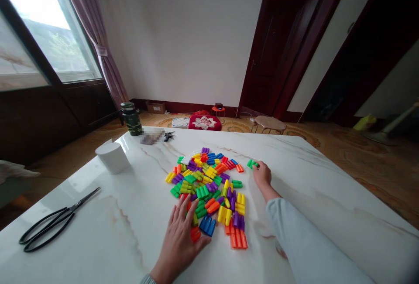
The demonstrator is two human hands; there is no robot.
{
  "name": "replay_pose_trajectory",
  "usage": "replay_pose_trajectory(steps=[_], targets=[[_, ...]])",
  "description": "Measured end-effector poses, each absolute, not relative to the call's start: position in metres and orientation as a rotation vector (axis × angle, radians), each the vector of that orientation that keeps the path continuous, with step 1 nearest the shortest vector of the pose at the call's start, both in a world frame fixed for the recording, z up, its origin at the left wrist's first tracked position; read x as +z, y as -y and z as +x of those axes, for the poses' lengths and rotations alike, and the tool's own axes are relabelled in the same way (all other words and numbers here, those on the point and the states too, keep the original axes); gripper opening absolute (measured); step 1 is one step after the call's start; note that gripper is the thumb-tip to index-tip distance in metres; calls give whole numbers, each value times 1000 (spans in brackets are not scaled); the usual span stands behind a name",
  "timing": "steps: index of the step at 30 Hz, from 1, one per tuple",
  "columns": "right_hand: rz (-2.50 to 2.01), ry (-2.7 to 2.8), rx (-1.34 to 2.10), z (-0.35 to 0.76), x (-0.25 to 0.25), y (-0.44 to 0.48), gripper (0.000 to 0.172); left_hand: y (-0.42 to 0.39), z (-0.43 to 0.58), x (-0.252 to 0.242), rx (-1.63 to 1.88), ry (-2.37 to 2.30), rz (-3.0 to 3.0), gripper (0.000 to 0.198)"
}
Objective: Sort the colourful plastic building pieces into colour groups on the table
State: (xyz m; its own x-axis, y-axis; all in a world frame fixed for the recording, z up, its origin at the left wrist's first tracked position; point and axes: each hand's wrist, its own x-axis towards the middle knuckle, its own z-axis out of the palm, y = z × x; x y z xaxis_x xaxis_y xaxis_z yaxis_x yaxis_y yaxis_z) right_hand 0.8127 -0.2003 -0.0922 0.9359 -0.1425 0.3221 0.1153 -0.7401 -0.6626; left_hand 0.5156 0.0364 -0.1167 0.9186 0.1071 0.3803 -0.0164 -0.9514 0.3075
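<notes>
A loose heap of bright plastic building blocks (203, 175), shaped like joined tubes, covers the middle of the table. My left hand (178, 236) rests at the heap's near left edge, fingers spread over orange and green blocks. Close to its thumb is a blue block (207, 226). To the right of the heap, my right hand (262, 174) pinches a green block (252, 163) just at the table surface. Near my left hand's right side, orange blocks (238, 238) lie below a purple block (238, 221) and several yellow ones.
Long-handled black scissors (62, 220) lie at the left on the white marbled table (108, 240). A white paper roll (112, 157), a camouflage bottle (131, 119) and keys (169, 136) stand or lie toward the back left. A stool (270, 123) is beyond the far edge.
</notes>
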Motion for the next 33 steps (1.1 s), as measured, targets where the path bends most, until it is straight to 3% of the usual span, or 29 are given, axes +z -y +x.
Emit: replay_pose_trajectory(steps=[7,25,33], targets=[[-2411,255,-464,805,-108,171,22,-36,515,-114,583,-83,2769,90],[-2491,320,-370,843,-101,175,27,-36,516,-116,618,-76,2788,92],[-2469,270,-424,834,-93,175,37,-35,516,-115,612,-75,2762,90]])
